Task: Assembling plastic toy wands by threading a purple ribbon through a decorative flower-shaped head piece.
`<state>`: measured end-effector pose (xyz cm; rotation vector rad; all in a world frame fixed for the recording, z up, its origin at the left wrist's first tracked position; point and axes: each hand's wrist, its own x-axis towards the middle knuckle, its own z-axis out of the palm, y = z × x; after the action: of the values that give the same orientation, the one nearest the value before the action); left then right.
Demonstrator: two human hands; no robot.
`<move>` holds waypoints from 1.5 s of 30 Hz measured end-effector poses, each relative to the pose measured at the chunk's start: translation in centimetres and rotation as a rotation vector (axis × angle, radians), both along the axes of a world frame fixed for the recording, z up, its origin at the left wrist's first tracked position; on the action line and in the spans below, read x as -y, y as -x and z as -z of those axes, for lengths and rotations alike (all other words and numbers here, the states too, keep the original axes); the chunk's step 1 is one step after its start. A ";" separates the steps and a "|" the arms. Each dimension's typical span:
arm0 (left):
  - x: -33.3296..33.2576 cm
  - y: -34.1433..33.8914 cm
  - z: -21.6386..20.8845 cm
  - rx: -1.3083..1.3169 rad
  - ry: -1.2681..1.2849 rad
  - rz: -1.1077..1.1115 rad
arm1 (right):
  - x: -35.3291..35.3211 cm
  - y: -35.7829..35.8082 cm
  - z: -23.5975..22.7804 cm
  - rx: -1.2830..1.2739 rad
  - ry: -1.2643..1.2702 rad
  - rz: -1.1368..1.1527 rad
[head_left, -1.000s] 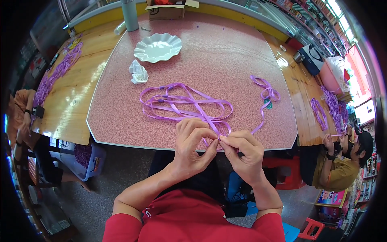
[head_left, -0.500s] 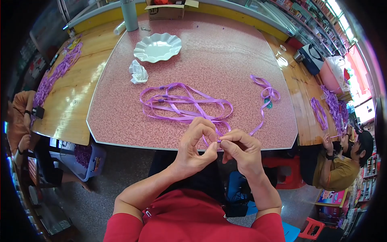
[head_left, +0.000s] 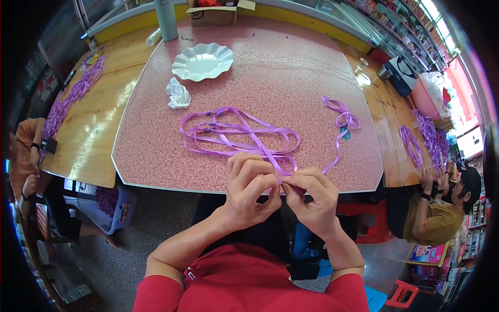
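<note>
Both hands meet at the near edge of the pink speckled table, over a purple ribbon (head_left: 253, 136). Thumb and fingers of my left hand (head_left: 251, 190) pinch the ribbon's near part. Right beside it, my right hand (head_left: 313, 200) pinches the same spot, its fingertips almost touching the left ones. A small dark purple bit, perhaps a knot, shows between the fingertips; its detail is too small to tell. From the hands the ribbon runs away into long flat loops with darker purple bands. Another length of ribbon (head_left: 339, 151) trails to a curled bunch at the right, by a small green piece (head_left: 345, 133).
A scalloped white dish (head_left: 202, 62), crumpled tissue (head_left: 178, 93), grey-green bottle (head_left: 166, 21) and cardboard box (head_left: 213, 14) stand farther back. Purple ribbon heaps lie on wooden tables at both sides. One person sits at the left, another at the right, beside a red stool (head_left: 366, 223).
My left hand has turned, its fingers now more curled over the pinch. The right hand has shifted slightly, still pinching. The ribbon loops have barely moved.
</note>
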<state>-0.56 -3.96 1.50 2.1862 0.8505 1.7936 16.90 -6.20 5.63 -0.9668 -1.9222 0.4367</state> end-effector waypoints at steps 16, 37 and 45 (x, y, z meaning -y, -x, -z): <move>0.8 0.5 0.4 0.091 0.394 0.267 | 0.2 -0.3 0.9 -0.154 0.131 -0.049; 0.3 0.5 -0.3 -0.030 0.160 0.071 | 0.1 -0.4 1.1 -0.049 -0.016 -0.011; 0.2 0.3 -0.2 -0.034 0.171 0.046 | -0.4 -0.2 1.2 0.022 -0.159 -0.025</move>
<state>-0.86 -4.14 1.68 2.1158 0.9167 1.6038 17.11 -5.85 4.46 -0.8480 -1.9587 0.2836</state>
